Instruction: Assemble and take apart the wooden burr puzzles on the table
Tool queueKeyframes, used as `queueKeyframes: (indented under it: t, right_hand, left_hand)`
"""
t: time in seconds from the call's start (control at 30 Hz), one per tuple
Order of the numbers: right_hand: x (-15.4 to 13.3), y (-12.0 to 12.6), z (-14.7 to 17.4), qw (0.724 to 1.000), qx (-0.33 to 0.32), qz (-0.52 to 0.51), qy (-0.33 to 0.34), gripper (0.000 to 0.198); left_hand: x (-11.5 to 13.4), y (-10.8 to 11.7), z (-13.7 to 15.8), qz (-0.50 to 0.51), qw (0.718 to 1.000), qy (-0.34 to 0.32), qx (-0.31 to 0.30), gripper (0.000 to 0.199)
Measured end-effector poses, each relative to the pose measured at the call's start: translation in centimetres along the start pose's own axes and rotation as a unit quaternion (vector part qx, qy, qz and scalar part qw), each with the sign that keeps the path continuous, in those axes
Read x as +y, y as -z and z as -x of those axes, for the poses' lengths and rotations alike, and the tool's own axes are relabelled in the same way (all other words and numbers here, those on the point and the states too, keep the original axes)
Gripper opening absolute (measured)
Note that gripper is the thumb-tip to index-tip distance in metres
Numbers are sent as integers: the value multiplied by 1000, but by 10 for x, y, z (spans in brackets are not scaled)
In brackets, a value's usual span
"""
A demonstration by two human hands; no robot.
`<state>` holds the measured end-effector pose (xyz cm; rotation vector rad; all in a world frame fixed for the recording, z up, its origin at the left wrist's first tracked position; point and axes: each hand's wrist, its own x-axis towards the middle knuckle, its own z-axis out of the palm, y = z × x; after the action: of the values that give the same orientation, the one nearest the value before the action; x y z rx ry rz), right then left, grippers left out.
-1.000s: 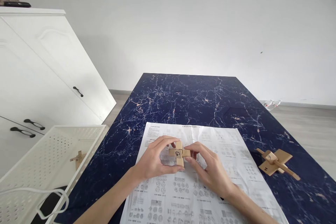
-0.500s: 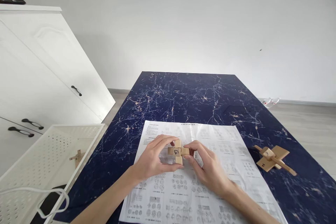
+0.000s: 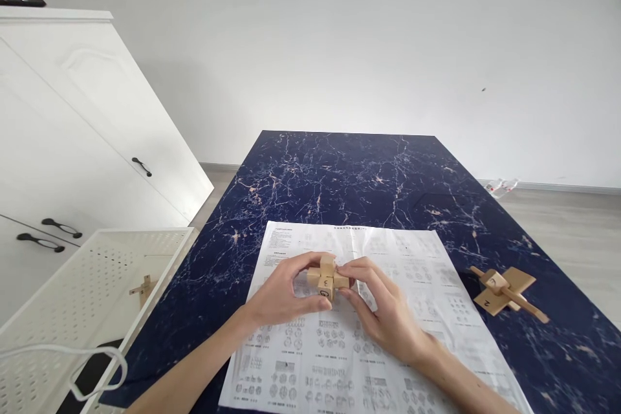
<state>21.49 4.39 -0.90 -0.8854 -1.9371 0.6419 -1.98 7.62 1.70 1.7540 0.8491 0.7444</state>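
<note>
A small cross-shaped wooden burr puzzle point(image 3: 326, 277) is held just above a printed instruction sheet point(image 3: 369, 388). Its faces carry handwritten marks, one of which looks like a 3. My left hand point(image 3: 284, 288) grips it from the left, fingers behind its top and thumb at its lower front. From the right, my right hand point(image 3: 383, 301) pinches its side block between thumb and fingers. The fingertips behind the puzzle are partly hidden.
Another wooden puzzle point(image 3: 507, 291) with a flat board and a long stick lies right on the blue marbled table point(image 3: 339, 174). At left stands a white perforated basket point(image 3: 97, 272) with wooden pieces point(image 3: 144, 289) and a white cable point(image 3: 53, 350). White cabinets point(image 3: 87, 123) rise behind it.
The puzzle has tilted in my hands, so the marked front face now points lower and another marked face shows above it. Both hands stay nearly in place.
</note>
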Motion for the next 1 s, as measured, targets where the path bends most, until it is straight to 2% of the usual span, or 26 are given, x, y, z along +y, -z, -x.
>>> queueKeyframes:
  t: [0.1, 0.27, 0.47, 0.73, 0.87, 1.0]
  right_hand:
    - [-3, 2, -1, 1000, -9, 4, -25, 25]
    - [-3, 5, -4, 997, -38, -6, -70, 17]
    - [-6, 4, -6, 997, -35, -5, -64, 11]
    - [-7, 4, -6, 999, -21, 15, -42, 16]
    - [-8, 4, -7, 997, -35, 4, -67, 7]
    - [-9, 3, -6, 995, -51, -10, -84, 8]
  left_hand:
    - [4, 1, -1, -3, 1000, -8, 0, 55]
    - [6, 1, 1, -23, 999, -23, 29, 66]
    - [4, 0, 1, -10, 999, -19, 32, 66]
    - [4, 1, 1, 29, 999, -8, 22, 63]
    - [5, 0, 1, 30, 999, -17, 26, 66]
    - [6, -2, 1, 29, 999, -26, 26, 70]
